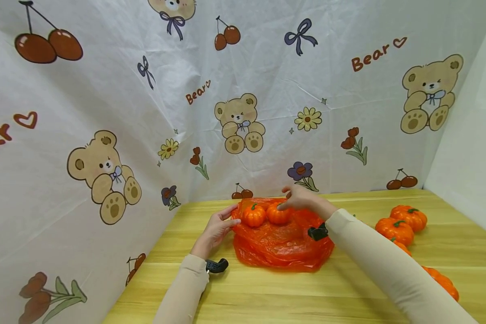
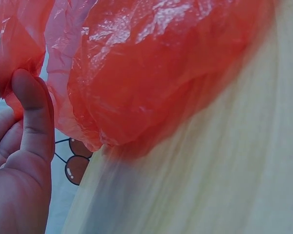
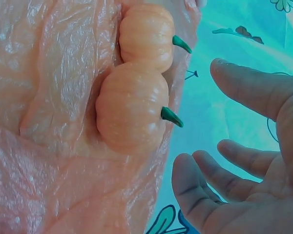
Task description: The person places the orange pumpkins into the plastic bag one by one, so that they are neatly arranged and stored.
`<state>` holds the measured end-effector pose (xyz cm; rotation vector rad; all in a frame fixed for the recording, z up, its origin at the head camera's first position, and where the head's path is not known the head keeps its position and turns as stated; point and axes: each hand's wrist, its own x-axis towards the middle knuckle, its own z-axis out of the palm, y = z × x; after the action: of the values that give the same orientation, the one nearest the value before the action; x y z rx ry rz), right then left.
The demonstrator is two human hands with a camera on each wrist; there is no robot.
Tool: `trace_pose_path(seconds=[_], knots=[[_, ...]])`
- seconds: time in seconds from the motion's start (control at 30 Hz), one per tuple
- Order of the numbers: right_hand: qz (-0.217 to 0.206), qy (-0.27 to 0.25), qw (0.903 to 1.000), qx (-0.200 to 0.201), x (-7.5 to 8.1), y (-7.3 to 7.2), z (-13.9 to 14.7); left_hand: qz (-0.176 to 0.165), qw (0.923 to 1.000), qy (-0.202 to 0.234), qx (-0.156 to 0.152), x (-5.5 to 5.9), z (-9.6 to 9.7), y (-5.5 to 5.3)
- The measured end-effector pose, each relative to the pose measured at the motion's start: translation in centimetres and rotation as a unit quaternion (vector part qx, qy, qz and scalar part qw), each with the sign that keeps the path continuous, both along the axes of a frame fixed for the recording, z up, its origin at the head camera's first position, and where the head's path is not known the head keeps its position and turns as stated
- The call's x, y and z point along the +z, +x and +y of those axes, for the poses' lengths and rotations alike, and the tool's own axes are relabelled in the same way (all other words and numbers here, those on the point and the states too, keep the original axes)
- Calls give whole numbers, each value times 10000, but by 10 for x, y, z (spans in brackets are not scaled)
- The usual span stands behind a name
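A thin red plastic bag (image 1: 281, 252) lies crumpled on the wooden table. Two small orange pumpkins with green stems, a left pumpkin (image 1: 254, 215) and a right pumpkin (image 1: 278, 213), sit side by side in its mouth. My left hand (image 1: 218, 228) pinches the bag's left edge between thumb and fingers, as the left wrist view shows at the thumb (image 2: 31, 105). Over the right pumpkin hovers my right hand (image 1: 301, 198), its fingers spread and loosely bent. In the right wrist view a gap separates that hand (image 3: 249, 161) from the nearer pumpkin (image 3: 132, 108).
On the table's right side lie several more orange pumpkins, among them a back pumpkin (image 1: 409, 218) and a front one (image 1: 442, 282) partly behind my right sleeve (image 1: 393, 265). A white cloth (image 1: 259, 171) printed with bears hangs behind the table (image 1: 275, 297).
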<state>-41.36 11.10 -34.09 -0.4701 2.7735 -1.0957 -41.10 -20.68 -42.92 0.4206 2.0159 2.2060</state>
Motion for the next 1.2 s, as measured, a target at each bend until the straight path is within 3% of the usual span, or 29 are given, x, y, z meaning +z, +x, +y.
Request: trace_pose_path(seconds=[0.4, 0.8, 1.2], knots=[[6, -223, 9994, 253, 13, 16, 18, -31, 10000, -66, 19, -1, 1, -1], [-85, -508, 9937, 996, 30, 52, 46, -58, 9999, -107, 79, -2, 2, 1], [-317, -817, 9884, 1244, 39, 80, 80, -65, 9998, -102, 141, -3, 0, -2]])
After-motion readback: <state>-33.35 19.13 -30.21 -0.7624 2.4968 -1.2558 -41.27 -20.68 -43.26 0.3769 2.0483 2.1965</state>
